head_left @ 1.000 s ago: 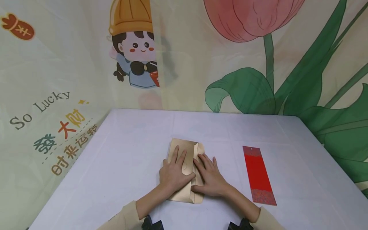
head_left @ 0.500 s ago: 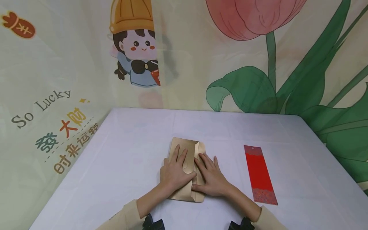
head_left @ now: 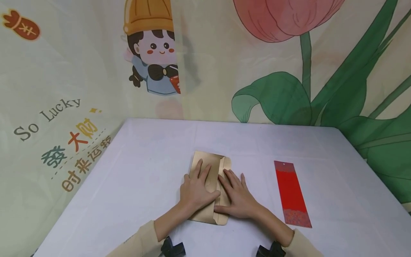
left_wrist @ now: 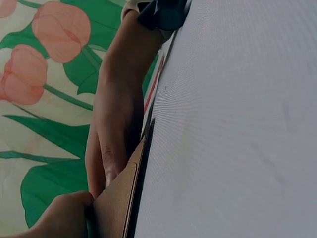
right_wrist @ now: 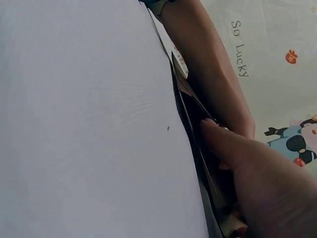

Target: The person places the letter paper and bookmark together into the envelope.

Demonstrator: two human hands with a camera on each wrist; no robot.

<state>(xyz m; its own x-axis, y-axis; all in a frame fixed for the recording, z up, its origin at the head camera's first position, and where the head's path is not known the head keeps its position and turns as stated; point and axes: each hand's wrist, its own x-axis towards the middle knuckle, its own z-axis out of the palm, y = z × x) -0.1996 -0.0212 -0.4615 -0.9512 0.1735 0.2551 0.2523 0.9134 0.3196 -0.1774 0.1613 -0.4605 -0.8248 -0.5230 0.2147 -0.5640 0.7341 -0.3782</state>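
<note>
A gold-brown paper envelope (head_left: 203,216) lies on the white table with a narrow flap along its right side. My left hand (head_left: 196,192) rests on its main panel, fingers spread and straight, thumb reaching to the fold. On the flap side, my right hand (head_left: 239,198) presses with extended fingers and thumb along the fold. Both hands hide the middle of the envelope. In the left wrist view the envelope (left_wrist: 119,198) appears edge-on near the table surface. The right wrist view shows the right hand (right_wrist: 267,183) with its thumb over the envelope's edge.
A long red paper strip (head_left: 293,194) with patterned ends and a small hole at the top lies to the right. The white-covered table (head_left: 144,157) meets a printed backdrop (head_left: 208,71) at its far edge. Black wrist devices (head_left: 173,248) sit near the sleeves.
The head view has shifted slightly, so the whole scene sits a little higher. Both hands keep their places on the envelope.
</note>
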